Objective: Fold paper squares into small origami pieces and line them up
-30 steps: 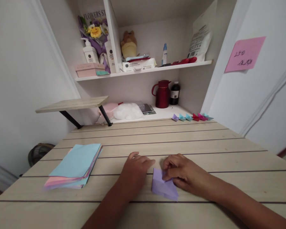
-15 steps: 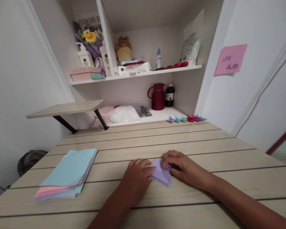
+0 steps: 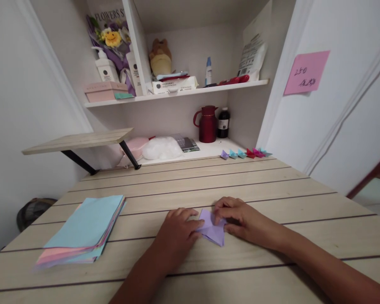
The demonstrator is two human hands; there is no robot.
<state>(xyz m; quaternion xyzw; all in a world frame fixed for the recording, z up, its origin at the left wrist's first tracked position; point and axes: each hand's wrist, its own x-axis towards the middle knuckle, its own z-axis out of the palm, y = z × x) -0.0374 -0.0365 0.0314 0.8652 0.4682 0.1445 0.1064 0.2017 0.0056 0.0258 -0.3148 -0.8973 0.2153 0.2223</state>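
Purple paper, folded into a small flat piece, lies on the tabletop between two hands. At its three o'clock, the right hand is curled over it, fingertips touching the sheet and thumb near its right edge; whether they pinch it or merely press down, I cannot tell. At nine o'clock, the left hand rests palm down with fingers loosely extended, gripping nothing, its thumb over the paper's left edge. Contact from both sides probably steadies such a light piece against sliding.

Farther out at nine o'clock sits a stack of coloured paper, light blue on top, likely set aside within reach yet out of the way. Towards one o'clock, small folded paper pieces stand in a row along the far edge, perhaps lined up there to leave working room. Beyond, at twelve o'clock, a red jug stands beside a dark bottle.
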